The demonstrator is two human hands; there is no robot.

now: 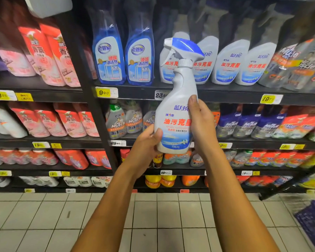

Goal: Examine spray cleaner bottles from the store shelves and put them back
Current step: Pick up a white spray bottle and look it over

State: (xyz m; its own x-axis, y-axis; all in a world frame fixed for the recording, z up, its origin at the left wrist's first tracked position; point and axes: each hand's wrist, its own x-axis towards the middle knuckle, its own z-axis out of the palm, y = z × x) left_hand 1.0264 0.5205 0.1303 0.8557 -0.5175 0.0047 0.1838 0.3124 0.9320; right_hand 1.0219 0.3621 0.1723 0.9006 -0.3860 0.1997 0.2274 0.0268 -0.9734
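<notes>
I hold a white spray cleaner bottle (176,110) with a blue and white trigger head upright in front of the shelves, label facing me. My left hand (145,144) grips its lower left side, thumb on the front near the base. My right hand (201,122) wraps its right side, thumb lying along the label's edge. Several matching white bottles (227,64) stand in a row on the upper shelf behind it.
Two blue glass-cleaner bottles (123,57) stand left of that row. Red and pink refill pouches (49,55) fill the left bay. The black shelf edge (225,96) carries yellow price tags. More cleaner bottles line the lower shelves. Tiled floor (153,215) lies below, a blue crate (313,220) at right.
</notes>
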